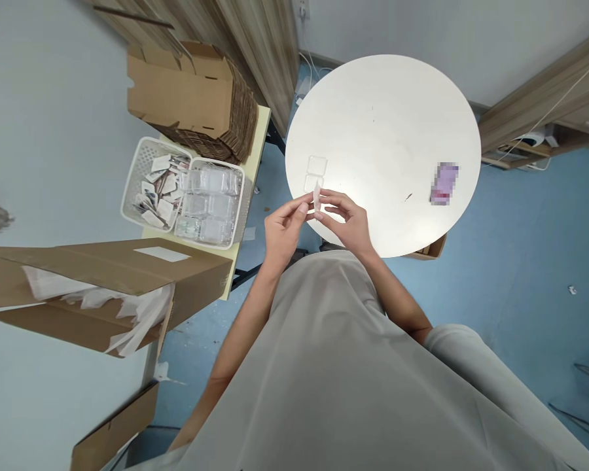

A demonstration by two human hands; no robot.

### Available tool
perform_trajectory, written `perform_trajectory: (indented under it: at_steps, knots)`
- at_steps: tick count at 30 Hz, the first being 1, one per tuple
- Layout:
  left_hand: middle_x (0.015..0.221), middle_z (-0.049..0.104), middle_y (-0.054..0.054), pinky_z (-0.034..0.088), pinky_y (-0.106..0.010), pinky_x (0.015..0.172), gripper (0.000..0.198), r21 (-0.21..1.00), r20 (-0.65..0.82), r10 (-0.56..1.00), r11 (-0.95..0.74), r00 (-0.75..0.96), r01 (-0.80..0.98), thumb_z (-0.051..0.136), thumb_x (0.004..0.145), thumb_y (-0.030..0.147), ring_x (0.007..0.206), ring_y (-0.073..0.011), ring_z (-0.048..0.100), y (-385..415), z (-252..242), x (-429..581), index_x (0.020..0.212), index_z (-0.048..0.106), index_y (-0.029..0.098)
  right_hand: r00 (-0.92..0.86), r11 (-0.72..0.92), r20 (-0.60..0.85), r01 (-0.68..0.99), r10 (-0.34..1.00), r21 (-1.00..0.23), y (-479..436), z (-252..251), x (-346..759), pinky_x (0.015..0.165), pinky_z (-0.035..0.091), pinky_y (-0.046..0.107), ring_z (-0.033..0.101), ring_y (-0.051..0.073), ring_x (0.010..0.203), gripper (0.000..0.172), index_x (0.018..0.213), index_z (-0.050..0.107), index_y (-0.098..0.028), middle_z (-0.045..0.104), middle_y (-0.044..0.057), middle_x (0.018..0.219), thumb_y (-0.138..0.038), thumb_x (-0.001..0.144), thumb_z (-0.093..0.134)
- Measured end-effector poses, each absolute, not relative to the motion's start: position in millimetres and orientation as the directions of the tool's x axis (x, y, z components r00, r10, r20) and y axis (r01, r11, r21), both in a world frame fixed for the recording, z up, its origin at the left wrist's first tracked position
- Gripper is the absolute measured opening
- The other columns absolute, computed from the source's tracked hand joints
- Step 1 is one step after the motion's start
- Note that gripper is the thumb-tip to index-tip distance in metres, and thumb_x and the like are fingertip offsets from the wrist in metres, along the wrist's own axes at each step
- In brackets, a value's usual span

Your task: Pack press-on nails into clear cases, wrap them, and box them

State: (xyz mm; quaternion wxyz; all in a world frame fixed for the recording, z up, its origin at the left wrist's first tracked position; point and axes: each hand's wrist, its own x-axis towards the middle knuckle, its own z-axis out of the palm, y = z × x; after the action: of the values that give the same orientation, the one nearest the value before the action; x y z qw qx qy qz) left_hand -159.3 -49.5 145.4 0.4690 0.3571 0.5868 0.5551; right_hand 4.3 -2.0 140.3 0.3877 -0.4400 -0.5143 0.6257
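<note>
A small whitish strip, thin and upright, is pinched between the fingertips of both hands over the near left edge of the round white table. Its exact kind cannot be made out. My left hand closes on it from the left, thumb against fingers. From the other side my right hand grips it with thumb and bent fingers. Just beyond the fingertips, a clear plastic hinged case lies opened flat on the tabletop, its near half partly covered by the strip and fingers.
A blurred purple item lies at the table's right. Left stands a side table with stacked flat cardboard boxes, a basket of small cards and a basket of clear cases. An open carton holds white wrapping.
</note>
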Motion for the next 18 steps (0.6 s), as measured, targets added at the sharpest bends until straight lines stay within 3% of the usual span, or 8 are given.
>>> perform_trajectory:
  at_steps: [6, 12, 18]
  knots:
    - [0.145, 0.082, -0.017, 0.071, -0.041, 0.09, 0.069, 0.982, -0.183, 0.94, 0.16, -0.29, -0.101, 0.097, 0.085, 0.07, 0.112, -0.0302, 0.085, -44.5, 132.1, -168.8, 0.135, 0.083, 0.025, -0.387, -0.365, -0.283, -0.155, 0.878, -0.918, 3.6, 129.1, 10.8, 0.114, 0.065, 0.048, 0.08, 0.03, 0.125, 0.063, 0.11, 0.08, -0.027, 0.084, 0.008, 0.129, -0.08, 0.079, 0.095]
    - [0.118, 0.088, -0.014, 0.064, -0.033, 0.076, 0.064, 0.967, -0.25, 0.914, 0.217, -0.321, -0.134, 0.1, 0.083, 0.065, 0.102, -0.0256, 0.082, -40.8, 119.2, -178.3, 0.127, 0.084, 0.022, -0.458, -0.482, -0.347, -0.217, 0.818, -0.849, 5.4, 117.3, 13.6, 0.104, 0.07, 0.043, 0.081, 0.024, 0.11, 0.063, 0.106, 0.076, -0.028, 0.086, 0.004, 0.115, -0.084, 0.081, 0.09]
    - [0.118, 0.088, -0.011, 0.064, -0.031, 0.078, 0.061, 0.958, -0.269, 0.906, 0.217, -0.327, -0.186, 0.1, 0.081, 0.067, 0.105, -0.0249, 0.083, -41.2, 121.0, -183.0, 0.122, 0.083, 0.024, -0.355, -0.446, -0.374, -0.144, 0.857, -0.884, 6.7, 113.5, 12.9, 0.099, 0.072, 0.039, 0.079, 0.022, 0.109, 0.061, 0.097, 0.076, -0.028, 0.084, 0.002, 0.107, -0.083, 0.077, 0.094]
